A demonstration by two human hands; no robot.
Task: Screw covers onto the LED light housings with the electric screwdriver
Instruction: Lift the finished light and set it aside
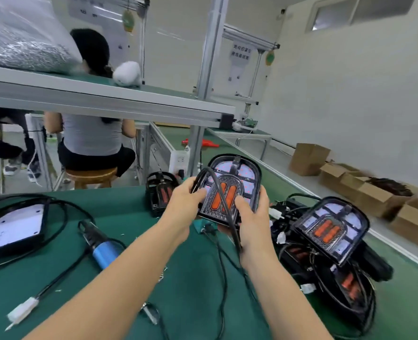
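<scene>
I hold one LED light housing (230, 190) above the green table, its orange and black face toward me. My left hand (187, 200) grips its left edge. My right hand (252, 217) grips its right edge, thumb on the face. A black cable (225, 207) runs across the face and down past my right wrist. The electric screwdriver (102, 244), blue and black, lies on the table to the left of my forearms, untouched. A pile of further housings (330, 229) lies at the right.
A housing with a white back (14, 227) lies at the far left. Another dark housing (161, 192) stands behind my left hand. A white connector (23, 310) lies near the front left. A shelf (105, 99) overhangs the table. A person sits beyond. Cardboard boxes (364, 192) line the floor at right.
</scene>
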